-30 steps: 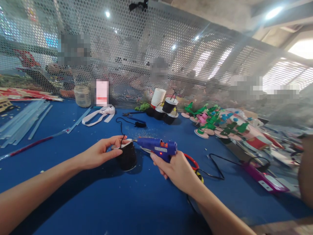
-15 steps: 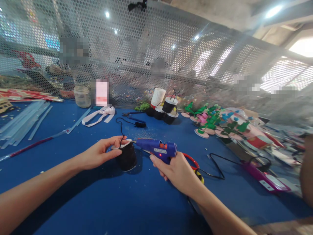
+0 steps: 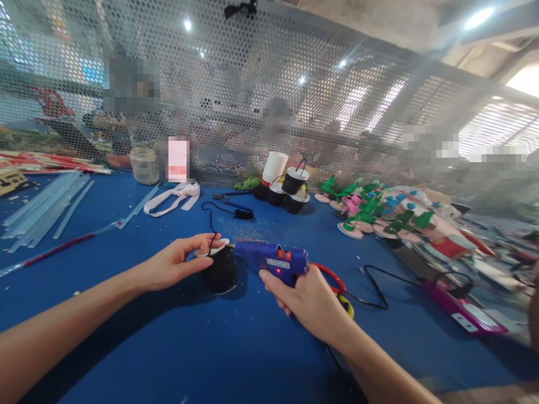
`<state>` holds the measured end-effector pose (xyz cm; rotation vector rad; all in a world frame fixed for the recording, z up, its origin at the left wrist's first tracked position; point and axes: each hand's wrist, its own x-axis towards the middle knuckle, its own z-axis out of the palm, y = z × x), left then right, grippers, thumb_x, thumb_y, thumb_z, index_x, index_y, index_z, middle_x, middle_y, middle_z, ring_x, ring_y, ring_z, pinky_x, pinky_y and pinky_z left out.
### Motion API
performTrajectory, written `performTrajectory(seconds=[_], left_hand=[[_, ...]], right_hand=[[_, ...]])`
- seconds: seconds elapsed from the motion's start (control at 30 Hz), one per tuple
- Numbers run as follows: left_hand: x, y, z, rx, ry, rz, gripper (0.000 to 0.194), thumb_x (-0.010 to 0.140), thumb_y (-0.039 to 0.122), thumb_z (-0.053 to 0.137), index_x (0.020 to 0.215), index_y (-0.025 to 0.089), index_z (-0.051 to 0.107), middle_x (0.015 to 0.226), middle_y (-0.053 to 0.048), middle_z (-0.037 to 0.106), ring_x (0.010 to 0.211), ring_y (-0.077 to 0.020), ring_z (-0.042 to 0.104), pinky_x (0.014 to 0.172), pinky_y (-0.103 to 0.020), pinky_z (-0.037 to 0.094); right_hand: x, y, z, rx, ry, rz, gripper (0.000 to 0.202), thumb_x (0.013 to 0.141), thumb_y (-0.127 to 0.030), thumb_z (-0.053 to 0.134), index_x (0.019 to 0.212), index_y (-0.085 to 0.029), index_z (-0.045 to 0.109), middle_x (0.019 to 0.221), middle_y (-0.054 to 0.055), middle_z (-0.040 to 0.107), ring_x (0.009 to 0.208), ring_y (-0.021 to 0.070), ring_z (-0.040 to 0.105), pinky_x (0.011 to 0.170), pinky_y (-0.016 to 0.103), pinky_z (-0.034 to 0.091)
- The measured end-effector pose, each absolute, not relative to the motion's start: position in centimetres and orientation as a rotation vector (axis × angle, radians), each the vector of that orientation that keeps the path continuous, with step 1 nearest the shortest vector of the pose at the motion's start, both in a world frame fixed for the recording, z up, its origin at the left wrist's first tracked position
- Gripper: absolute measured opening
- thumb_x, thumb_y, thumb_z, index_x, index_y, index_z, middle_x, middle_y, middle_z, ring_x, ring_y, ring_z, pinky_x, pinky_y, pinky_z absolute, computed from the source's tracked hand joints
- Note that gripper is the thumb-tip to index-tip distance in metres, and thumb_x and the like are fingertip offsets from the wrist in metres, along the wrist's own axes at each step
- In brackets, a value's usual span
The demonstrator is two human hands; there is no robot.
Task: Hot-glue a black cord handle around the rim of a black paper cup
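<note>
A perforated metal screen [image 3: 236,95] closes off the far side of the blue table [image 3: 168,342]. On the far right, a heap of green and pink craft pieces [image 3: 370,210] takes up much of the surface. Translucent strips [image 3: 46,207] lie fanned on the left, with red and pale sticks [image 3: 50,163] beyond them.

The right hand [image 3: 309,303] is closed around the handle of a blue glue gun [image 3: 273,259], thumb along its side; whether a finger presses the trigger, I cannot tell. The left hand [image 3: 181,259] pinches the left side of the white rim of a black cup [image 3: 221,270] between thumb and fingers. This cup stands on the table near the middle, and the gun's nozzle points left at its rim, touching or just beside it.

Right of the gun, a purple power strip [image 3: 463,308] lies near the heap. White-rimmed black cups [image 3: 295,180] and a stack of white cups [image 3: 275,166] stand near the screen, a glass jar [image 3: 145,165] farther left. A white ribbon [image 3: 172,201] lies nearer than the jar. Red and yellow loops [image 3: 334,276] sit partly hidden behind the right hand. Pliers [image 3: 231,195] lie beyond the gun; a thin black cord [image 3: 213,210] rises past the left hand's fingers, crossing in front of the cup's rim.
</note>
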<state>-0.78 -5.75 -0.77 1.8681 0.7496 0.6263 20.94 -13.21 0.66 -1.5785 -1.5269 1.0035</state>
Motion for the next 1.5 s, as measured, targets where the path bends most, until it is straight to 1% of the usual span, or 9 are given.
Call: performTrajectory(seconds=[0.23, 0.43, 0.57, 0.73, 0.93, 1.17, 1.23, 1.33, 1.5], left_hand=[[-0.7, -5.9, -0.7, 1.859, 0.747, 0.636, 0.022, 0.079, 0.030, 0.047, 0.064, 0.017, 0.037, 0.122, -0.008, 0.049, 0.124, -0.0224, 0.032, 0.103, -0.039, 0.021], [-0.6, -6.0, -0.6, 1.857, 0.739, 0.638, 0.023, 0.079, 0.029, 0.047, 0.063, 0.017, 0.037, 0.120, -0.008, 0.051, 0.123, -0.0223, 0.033, 0.103, -0.039, 0.021], [-0.6, -6.0, -0.7, 1.853, 0.746, 0.650, 0.022, 0.079, 0.029, 0.047, 0.064, 0.018, 0.037, 0.120, -0.008, 0.051, 0.124, -0.0220, 0.032, 0.103, -0.039, 0.021], [-0.5, -6.0, -0.9, 1.858, 0.755, 0.663, 0.023, 0.079, 0.030, 0.047, 0.063, 0.018, 0.036, 0.120, -0.008, 0.051, 0.123, -0.0225, 0.033, 0.102, -0.040, 0.021], [-0.4, -6.0, -0.8, 1.904, 0.768, 0.677, 0.020, 0.078, 0.028, 0.047, 0.064, 0.018, 0.037, 0.118, -0.009, 0.053, 0.124, -0.0221, 0.032, 0.102, -0.040, 0.022], [-0.6, -6.0, -1.0, 1.928, 0.735, 0.664, 0.022, 0.081, 0.029, 0.045, 0.065, 0.018, 0.035, 0.119, -0.008, 0.053, 0.124, -0.0194, 0.033, 0.102, -0.038, 0.023], [-0.7, -6.0, -1.0, 1.943, 0.732, 0.660, 0.021, 0.080, 0.029, 0.045, 0.065, 0.018, 0.036, 0.122, -0.009, 0.050, 0.124, -0.0195, 0.033, 0.103, -0.038, 0.022], [-0.7, -6.0, -1.0, 1.932, 0.742, 0.658, 0.019, 0.080, 0.029, 0.045, 0.066, 0.018, 0.038, 0.126, -0.010, 0.047, 0.124, -0.0205, 0.033, 0.102, -0.039, 0.022], [-0.8, -6.0, -0.9, 1.910, 0.743, 0.649, 0.021, 0.080, 0.031, 0.046, 0.066, 0.017, 0.037, 0.129, -0.012, 0.044, 0.124, -0.0200, 0.032, 0.103, -0.041, 0.021]], right_hand=[[20.9, -13.3, 0.6, -1.570, -1.553, 0.960, 0.024, 0.070, -0.039, 0.054, 0.064, -0.016, 0.049, 0.043, -0.004, 0.047, 0.035, 0.0084, 0.042, 0.033, 0.020, 0.037], [20.7, -13.7, 0.5, -1.555, -1.580, 0.950, 0.022, 0.070, -0.038, 0.054, 0.067, -0.017, 0.053, 0.041, -0.005, 0.048, 0.034, 0.0095, 0.044, 0.032, 0.020, 0.038], [20.4, -13.8, 0.4, -1.610, -1.513, 0.929, 0.023, 0.066, -0.039, 0.058, 0.067, -0.017, 0.052, 0.039, -0.005, 0.048, 0.033, 0.0115, 0.046, 0.032, 0.022, 0.038], [19.9, -13.9, 0.6, -1.568, -1.535, 0.906, 0.019, 0.066, -0.035, 0.059, 0.071, -0.018, 0.055, 0.036, -0.006, 0.046, 0.032, 0.0121, 0.045, 0.031, 0.022, 0.036], [19.7, -14.0, 0.0, -1.512, -1.568, 0.880, 0.019, 0.067, -0.035, 0.057, 0.076, -0.018, 0.058, 0.046, -0.003, 0.055, 0.037, 0.0131, 0.050, 0.033, 0.022, 0.038], [19.6, -13.9, -0.5, -1.455, -1.591, 0.871, 0.021, 0.066, -0.036, 0.058, 0.077, -0.019, 0.059, 0.051, -0.001, 0.059, 0.044, 0.0158, 0.055, 0.035, 0.023, 0.041], [19.7, -13.9, -0.5, -1.480, -1.585, 0.876, 0.020, 0.066, -0.037, 0.058, 0.076, -0.020, 0.059, 0.048, -0.002, 0.057, 0.041, 0.0149, 0.053, 0.035, 0.023, 0.040], [20.1, -13.9, -0.3, -1.535, -1.576, 0.891, 0.017, 0.066, -0.038, 0.058, 0.067, -0.021, 0.057, 0.041, -0.004, 0.050, 0.035, 0.0127, 0.048, 0.032, 0.022, 0.038], [20.5, -13.5, 0.5, -1.567, -1.585, 0.924, 0.023, 0.068, -0.040, 0.053, 0.058, -0.020, 0.050, 0.037, -0.005, 0.044, 0.032, 0.0100, 0.042, 0.031, 0.021, 0.035]])
